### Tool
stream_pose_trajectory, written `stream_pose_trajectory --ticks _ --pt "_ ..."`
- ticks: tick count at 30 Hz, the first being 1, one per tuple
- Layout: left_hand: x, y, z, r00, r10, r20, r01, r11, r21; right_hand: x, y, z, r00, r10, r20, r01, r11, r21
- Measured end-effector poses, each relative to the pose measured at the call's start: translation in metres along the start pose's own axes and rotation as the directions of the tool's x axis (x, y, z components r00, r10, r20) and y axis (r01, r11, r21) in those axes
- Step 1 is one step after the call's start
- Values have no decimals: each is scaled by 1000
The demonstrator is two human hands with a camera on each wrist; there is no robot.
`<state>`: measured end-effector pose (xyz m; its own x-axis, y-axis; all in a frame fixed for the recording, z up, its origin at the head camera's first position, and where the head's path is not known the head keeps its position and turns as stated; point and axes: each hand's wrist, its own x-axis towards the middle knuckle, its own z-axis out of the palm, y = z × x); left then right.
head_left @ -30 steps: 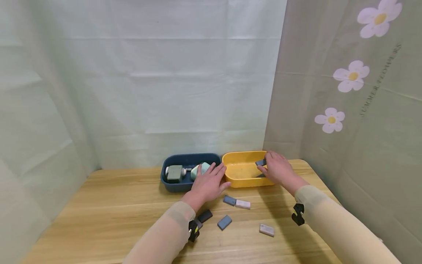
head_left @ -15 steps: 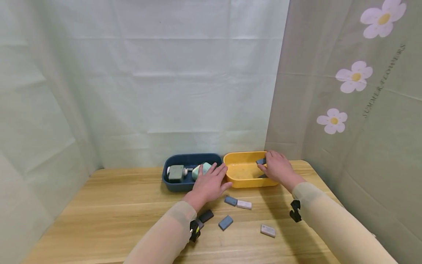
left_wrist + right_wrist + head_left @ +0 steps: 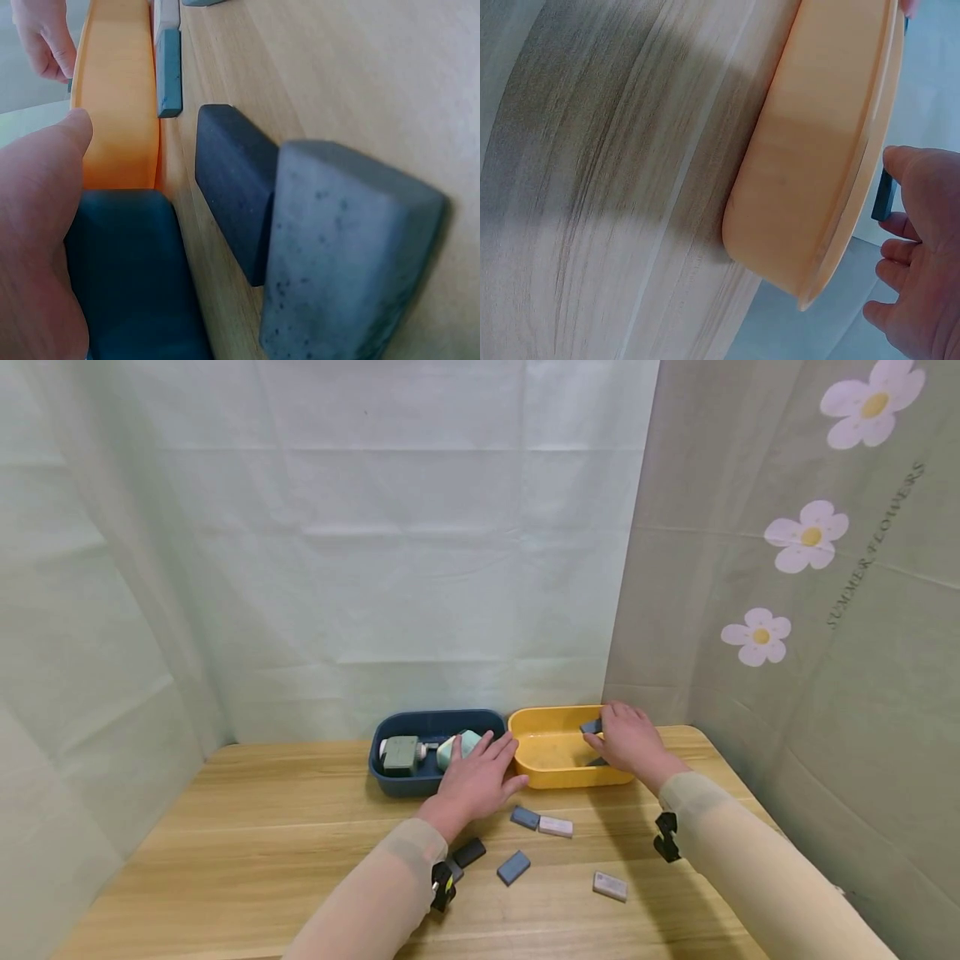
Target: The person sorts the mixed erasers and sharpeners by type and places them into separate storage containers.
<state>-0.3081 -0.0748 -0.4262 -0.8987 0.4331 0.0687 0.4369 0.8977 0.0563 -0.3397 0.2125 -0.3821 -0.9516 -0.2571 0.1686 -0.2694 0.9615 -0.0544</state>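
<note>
My right hand (image 3: 633, 745) pinches a small blue-grey rectangular block (image 3: 590, 727) between thumb and fingers, above the right end of the yellow bin (image 3: 570, 777). In the right wrist view the same block (image 3: 885, 196) shows at the fingertips, above the bin's rim. Another dark block (image 3: 597, 762) lies inside that bin, partly hidden by its front wall. My left hand (image 3: 474, 783) is spread with straight fingers over the blue bin's (image 3: 401, 787) right end, fingertips at the edge where the two bins meet. Whether it presses on the rims I cannot tell.
Inside the blue bin are a grey-green device (image 3: 401, 754) and a pale mint item (image 3: 459, 747). Several blocks lie on the wooden table: blue-grey (image 3: 513, 867), pale (image 3: 610, 886), pinkish (image 3: 556, 827), blue (image 3: 525, 817), black (image 3: 469, 852). Fabric curtains (image 3: 397, 568) stand behind.
The right hand and its block have shifted very slightly left over the yellow bin. The left hand keeps its place, and the scene has moved a little with the head camera.
</note>
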Motion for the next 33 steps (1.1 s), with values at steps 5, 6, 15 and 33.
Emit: stream_pose_trajectory --ticks 5,6,15,33 --pt "-2 0 0 1000 -5 -4 5 1000 6 0 -1 -1 1000 -6 1 6 1000 1" --pt "-2 1 0 1000 -7 0 7 1000 6 0 -1 -1 1000 -5 4 5 1000 4" --pt "-5 6 1 1000 -18 15 18 1000 2 -1 3 5 999 -10 33 10 1000 -3" --pt "-7 11 -3 999 -33 16 33 999 9 -2 -4 2 997 -29 69 30 999 -17"
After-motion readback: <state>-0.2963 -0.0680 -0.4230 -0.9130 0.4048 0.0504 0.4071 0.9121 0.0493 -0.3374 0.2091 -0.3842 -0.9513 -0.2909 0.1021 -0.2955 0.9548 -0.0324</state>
